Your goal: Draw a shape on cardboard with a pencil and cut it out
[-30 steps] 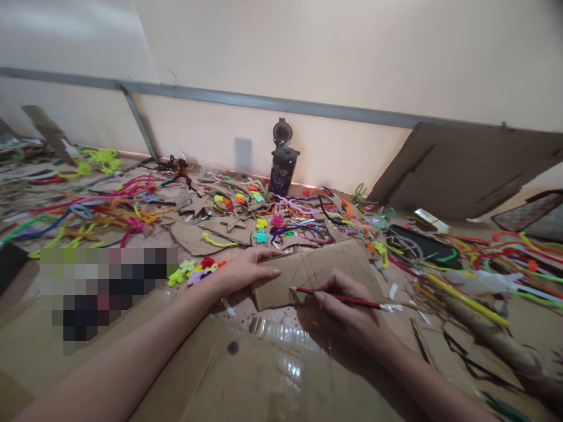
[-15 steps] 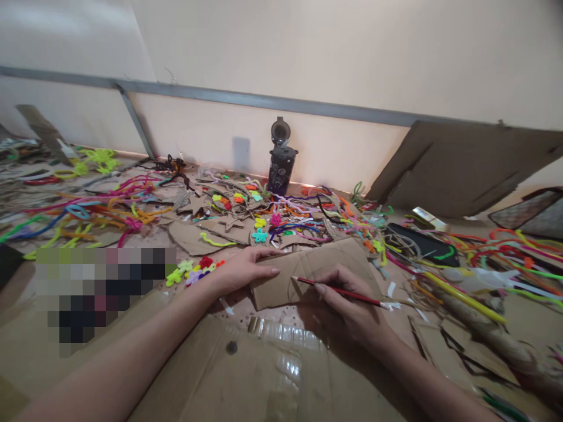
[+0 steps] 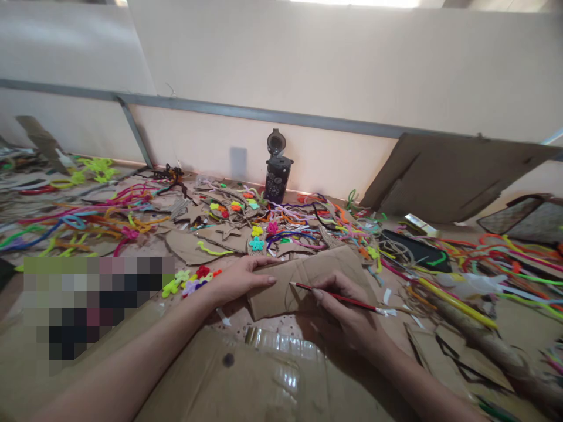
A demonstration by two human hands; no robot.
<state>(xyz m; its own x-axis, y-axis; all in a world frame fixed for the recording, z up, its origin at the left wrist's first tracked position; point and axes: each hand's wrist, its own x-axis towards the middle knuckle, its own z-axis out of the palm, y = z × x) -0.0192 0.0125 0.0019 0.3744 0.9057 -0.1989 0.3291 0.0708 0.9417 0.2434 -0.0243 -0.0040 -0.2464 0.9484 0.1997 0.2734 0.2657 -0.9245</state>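
Note:
A flat piece of cardboard (image 3: 269, 299) with thin curved pencil lines lies in front of me, tilted up to the right. My left hand (image 3: 246, 280) rests on its left edge, thumb and fingers apart. My right hand (image 3: 343, 302) is closed around a red pencil (image 3: 358, 303), its tip touching the cardboard near the curved line. Below, a larger cardboard sheet (image 3: 237, 387) with clear tape lies under my forearms. Small fuzzy flowers (image 3: 193, 281) sit just left of my left hand.
Behind the cardboard are heaps of coloured pipe cleaners (image 3: 299, 217) and scraps. A dark bottle (image 3: 277, 179) with an open lid stands at the wall. To the right lie a black tray (image 3: 409, 249), a glue bottle (image 3: 470, 285) and a thick stick (image 3: 484, 346).
The view has tilted up slightly, so everything sits lower in it. The pencil tip has shifted a little on the cardboard; my left hand keeps its place on the edge.

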